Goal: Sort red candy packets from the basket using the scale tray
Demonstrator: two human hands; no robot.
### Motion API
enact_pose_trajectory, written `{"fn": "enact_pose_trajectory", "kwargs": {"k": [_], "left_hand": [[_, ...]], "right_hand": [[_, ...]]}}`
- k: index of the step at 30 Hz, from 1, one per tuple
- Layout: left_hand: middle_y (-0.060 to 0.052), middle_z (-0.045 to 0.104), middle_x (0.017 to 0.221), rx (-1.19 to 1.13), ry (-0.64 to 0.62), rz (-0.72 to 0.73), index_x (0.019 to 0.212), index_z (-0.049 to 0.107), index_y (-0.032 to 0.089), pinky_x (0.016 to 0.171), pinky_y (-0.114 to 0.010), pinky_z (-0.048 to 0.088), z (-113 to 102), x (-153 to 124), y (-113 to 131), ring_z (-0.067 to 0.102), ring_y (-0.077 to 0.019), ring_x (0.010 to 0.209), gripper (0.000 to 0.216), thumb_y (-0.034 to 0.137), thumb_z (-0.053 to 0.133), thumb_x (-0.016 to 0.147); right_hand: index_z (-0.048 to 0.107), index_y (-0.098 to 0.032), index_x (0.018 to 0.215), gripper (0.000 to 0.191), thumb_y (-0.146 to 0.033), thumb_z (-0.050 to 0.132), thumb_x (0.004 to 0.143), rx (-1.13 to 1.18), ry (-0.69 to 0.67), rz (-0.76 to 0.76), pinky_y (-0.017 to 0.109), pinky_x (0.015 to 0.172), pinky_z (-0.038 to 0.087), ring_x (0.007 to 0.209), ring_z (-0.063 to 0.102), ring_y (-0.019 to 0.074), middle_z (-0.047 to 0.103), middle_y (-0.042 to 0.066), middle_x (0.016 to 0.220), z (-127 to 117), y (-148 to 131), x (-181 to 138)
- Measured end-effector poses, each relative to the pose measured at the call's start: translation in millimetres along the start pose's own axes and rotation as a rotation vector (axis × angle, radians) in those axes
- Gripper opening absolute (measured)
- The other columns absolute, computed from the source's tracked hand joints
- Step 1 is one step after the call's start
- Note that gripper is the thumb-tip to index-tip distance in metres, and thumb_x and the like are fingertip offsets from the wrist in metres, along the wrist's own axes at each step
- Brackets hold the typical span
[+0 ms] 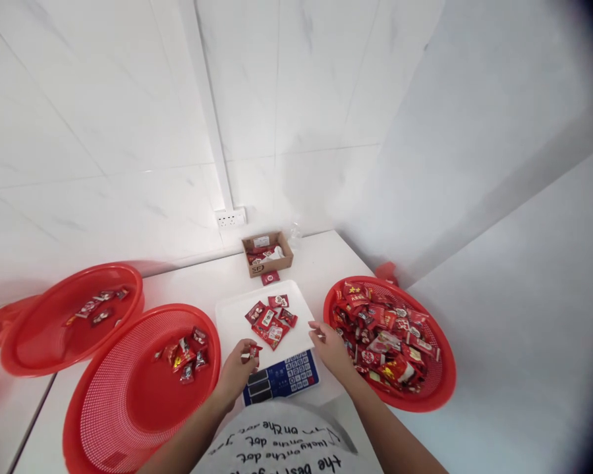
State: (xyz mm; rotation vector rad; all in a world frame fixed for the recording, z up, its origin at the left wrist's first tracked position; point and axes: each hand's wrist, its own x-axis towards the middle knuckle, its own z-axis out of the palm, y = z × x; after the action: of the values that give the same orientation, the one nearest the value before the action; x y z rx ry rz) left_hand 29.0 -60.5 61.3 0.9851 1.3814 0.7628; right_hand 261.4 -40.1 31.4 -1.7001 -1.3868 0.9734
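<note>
My left hand [240,363] pinches a small red snack packet [255,351] over the front left of a white scale pan [237,322]. My right hand [330,347] is at the pan's right edge, its thumb and fingers slightly apart with nothing visible between them. Several red packets lie together on the pan, among them a larger packet [271,332] with a pale label and a smaller packet [287,318] to its right. The scale's blue keypad panel [281,376] faces me, its left part partly behind my left hand.
On my right stands a red basket [447,388] heaped with packets. To my left are a red mesh basket [103,408] and another red basket [17,355], each with several packets. Behind the scale sit a cardboard box [271,266] and a red packet [270,278]. A socket [230,217] is on the wall.
</note>
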Motion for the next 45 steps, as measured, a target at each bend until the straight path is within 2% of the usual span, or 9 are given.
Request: {"fn": "enact_pose_trajectory", "kwargs": {"k": [6, 9, 13, 17, 20, 27, 34, 40, 45], "left_hand": [[0.005, 0.057, 0.064, 0.038, -0.269, 0.049, 0.095, 0.048, 0.02, 0.058, -0.024, 0.041, 32, 4, -1, 0.056, -0.0128, 0.061, 0.037, 0.023, 0.064, 0.062], [0.006, 0.055, 0.059, 0.126, -0.297, 0.108, 0.089, 0.045, 0.02, 0.055, -0.023, 0.039, 45, 3, -1, 0.054, -0.012, 0.058, 0.03, 0.024, 0.063, 0.066], [-0.003, 0.063, 0.082, 0.385, -0.19, 0.217, 0.097, 0.048, 0.019, 0.069, -0.029, 0.045, 40, 8, 3, 0.059, -0.0176, 0.078, 0.029, 0.024, 0.058, 0.07], [-0.013, 0.048, 0.128, 0.794, -0.036, 0.451, 0.116, 0.051, 0.016, 0.1, -0.042, 0.032, 21, 28, 1, 0.038, -0.0265, 0.123, 0.04, 0.03, 0.051, 0.078], [-0.014, 0.037, 0.14, 1.06, -0.063, 0.418, 0.126, 0.046, 0.015, 0.106, -0.046, 0.023, 13, 45, -4, 0.021, -0.0294, 0.134, 0.049, 0.036, 0.048, 0.082], [-0.01, 0.029, 0.146, 1.32, -0.086, 0.416, 0.131, 0.042, 0.021, 0.107, -0.05, 0.02, 28, 56, -8, 0.015, -0.0295, 0.136, 0.051, 0.039, 0.046, 0.084], [-0.011, 0.022, 0.148, 1.324, 0.007, 0.484, 0.138, 0.032, 0.022, 0.108, -0.051, 0.013, 46, 73, -3, 0.011, -0.0308, 0.136, 0.06, 0.047, 0.042, 0.084], [-0.01, 0.01, 0.151, 1.336, 0.124, 0.301, 0.141, 0.023, 0.026, 0.101, -0.063, 0.011, 71, 98, 10, 0.005, -0.0374, 0.135, 0.072, 0.064, 0.033, 0.08], [-0.01, 0.013, 0.15, 1.36, 0.149, 0.217, 0.14, 0.023, 0.029, 0.093, -0.072, 0.009, 80, 108, 4, 0.007, -0.0385, 0.135, 0.067, 0.062, 0.026, 0.082]], "right_hand": [[0.06, -0.02, 0.106, 0.034, -0.033, 0.053, 0.075, 0.116, -0.425, -0.001, 0.032, 0.074, 0.048, 0.08, 0.06, 0.0175, 0.067, 0.004, 0.089, 8, -37, -34], [0.062, -0.02, 0.088, 0.02, -0.03, 0.052, 0.074, 0.172, -0.495, 0.035, 0.028, 0.062, 0.048, 0.068, 0.058, 0.0148, 0.065, 0.001, 0.077, 15, -48, -42], [0.06, -0.019, 0.086, 0.023, -0.038, 0.054, 0.073, 0.15, -0.327, 0.097, 0.029, 0.058, 0.048, 0.063, 0.058, 0.0157, 0.063, 0.001, 0.073, 4, -29, -35], [0.06, -0.019, 0.098, 0.036, -0.044, 0.045, 0.076, -0.067, 0.082, 0.099, 0.04, 0.081, 0.046, 0.089, 0.059, 0.0238, 0.065, 0.009, 0.094, -24, 10, -21], [0.053, -0.017, 0.116, 0.047, -0.04, 0.041, 0.077, -0.27, 0.286, -0.045, 0.045, 0.1, 0.033, 0.12, 0.042, 0.026, 0.051, 0.013, 0.125, -35, 42, -18], [0.042, -0.014, 0.13, 0.055, -0.039, 0.038, 0.081, -0.524, 0.134, -0.02, 0.044, 0.106, 0.027, 0.13, 0.029, 0.0259, 0.04, 0.012, 0.138, -8, 89, -24], [0.035, -0.007, 0.134, 0.058, -0.036, 0.032, 0.084, -0.603, 0.054, 0.006, 0.038, 0.107, 0.026, 0.131, 0.03, 0.0243, 0.037, 0.013, 0.14, -9, 78, -26], [0.035, -0.01, 0.134, 0.056, -0.034, 0.033, 0.084, -0.618, 0.041, 0.007, 0.037, 0.106, 0.027, 0.13, 0.031, 0.0235, 0.039, 0.012, 0.139, -11, 74, -28], [0.031, -0.008, 0.137, 0.06, -0.033, 0.035, 0.082, -0.622, -0.022, 0.011, 0.036, 0.107, 0.025, 0.132, 0.028, 0.0229, 0.037, 0.012, 0.14, -13, 69, -30]]}}
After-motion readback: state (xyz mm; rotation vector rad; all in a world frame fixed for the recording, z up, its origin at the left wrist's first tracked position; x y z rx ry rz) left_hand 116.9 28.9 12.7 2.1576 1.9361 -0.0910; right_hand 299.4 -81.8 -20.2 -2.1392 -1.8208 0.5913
